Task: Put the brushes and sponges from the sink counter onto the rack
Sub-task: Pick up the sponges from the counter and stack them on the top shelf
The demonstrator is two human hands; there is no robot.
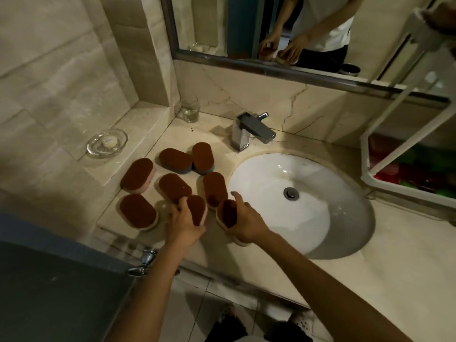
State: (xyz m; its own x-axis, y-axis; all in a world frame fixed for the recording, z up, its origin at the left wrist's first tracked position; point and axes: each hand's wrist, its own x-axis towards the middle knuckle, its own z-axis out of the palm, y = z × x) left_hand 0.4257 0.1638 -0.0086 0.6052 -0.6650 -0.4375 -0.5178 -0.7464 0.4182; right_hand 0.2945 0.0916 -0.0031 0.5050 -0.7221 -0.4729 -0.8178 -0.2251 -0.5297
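Several oval sponges with brown scouring tops lie on the beige counter [172, 134] left of the sink. My left hand [183, 224] grips one sponge [196, 209] at the counter's front. My right hand [243, 222] holds another sponge [227, 213], tilted up beside the basin's left rim. Loose ones include a sponge [138, 175] by the ledge, a sponge [137, 211] at the front left, a sponge [175, 160] and a sponge [202, 157] with blue bases further back. The white rack [365, 154] stands at the right with red and green items inside.
A white oval basin [320, 218] with a chrome tap [251, 130] behind it fills the middle. A glass soap dish [106, 143] sits on the raised left ledge, a drinking glass [189, 109] in the back corner. A mirror [296, 33] hangs above. A dark door panel [49, 292] is at lower left.
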